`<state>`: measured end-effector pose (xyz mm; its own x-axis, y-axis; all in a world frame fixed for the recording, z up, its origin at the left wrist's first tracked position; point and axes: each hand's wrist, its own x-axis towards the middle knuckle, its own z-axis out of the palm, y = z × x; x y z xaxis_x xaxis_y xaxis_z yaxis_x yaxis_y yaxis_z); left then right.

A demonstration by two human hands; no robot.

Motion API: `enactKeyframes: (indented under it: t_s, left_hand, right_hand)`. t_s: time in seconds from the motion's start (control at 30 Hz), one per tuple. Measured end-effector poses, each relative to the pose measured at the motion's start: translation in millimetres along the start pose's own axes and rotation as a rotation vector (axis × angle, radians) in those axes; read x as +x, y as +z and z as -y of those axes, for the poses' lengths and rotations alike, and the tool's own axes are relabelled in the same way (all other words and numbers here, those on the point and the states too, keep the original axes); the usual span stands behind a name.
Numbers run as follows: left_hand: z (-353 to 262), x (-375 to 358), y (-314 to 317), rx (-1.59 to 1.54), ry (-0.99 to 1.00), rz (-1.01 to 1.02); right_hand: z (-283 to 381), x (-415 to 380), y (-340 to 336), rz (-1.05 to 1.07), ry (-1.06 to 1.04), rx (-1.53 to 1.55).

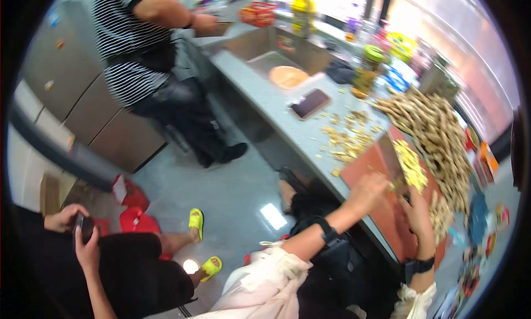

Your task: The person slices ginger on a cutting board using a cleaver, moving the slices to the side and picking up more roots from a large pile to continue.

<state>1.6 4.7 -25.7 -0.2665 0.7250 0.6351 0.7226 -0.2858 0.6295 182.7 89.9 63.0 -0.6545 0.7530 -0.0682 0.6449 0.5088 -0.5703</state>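
My right hand (pixel 418 209) is wrapped around the handle of a cleaver (pixel 391 159), whose broad blade stands over the reddish-brown cutting board (pixel 362 167). Close to the blade's left side, my left hand (pixel 368 192) has its fingers pinched on a small piece of pale root, mostly hidden by the fingertips. Yellow cut slices (pixel 410 165) lie on the board to the right of the blade. Beyond them is a large heap of long, brown, knobbly roots (pixel 428 122). Small yellowish scraps (pixel 348 136) are scattered on the counter left of the board.
A phone (pixel 308 104) lies on the counter (pixel 265 103). Behind it are a sink (pixel 251 50) with a peach-coloured basin (pixel 287 76) and several jars (pixel 368 73). One person in a striped shirt (pixel 133 37) stands by the sink; another, at lower left, holds a dark phone (pixel 84 227).
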Motion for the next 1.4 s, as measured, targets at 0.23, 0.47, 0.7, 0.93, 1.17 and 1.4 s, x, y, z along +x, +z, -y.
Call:
enactKeyframes:
  t_s: [0.23,0.47,0.7,0.93,1.17,1.4]
  left_hand:
    - [-7,3,-7,0.039,-0.002,0.023]
    - [-15,5,-13,0.074,-0.058,0.085]
    - [-16,4,-12,0.036,-0.062,0.1]
    - [-20,7,-15,-0.009,-0.03,0.106]
    - [-19,7,-12,0.035,-0.028,0.093]
    - [-18,6,-13,0.059,-0.023,0.1]
  right_hand:
    - [-17,-57,-25,-0.068,-0.079,-0.121]
    - [-11,-71,-19,0.004,0.258,0.585]
    - [-31,-77,2,-0.081,0.276,0.915]
    - [-27,-88,-17,0.012,0.279,0.848]
    - [-16,-82,-37,0.124,0.262,0.789]
    - [-23,-84,-40,0.06,0.308,0.713]
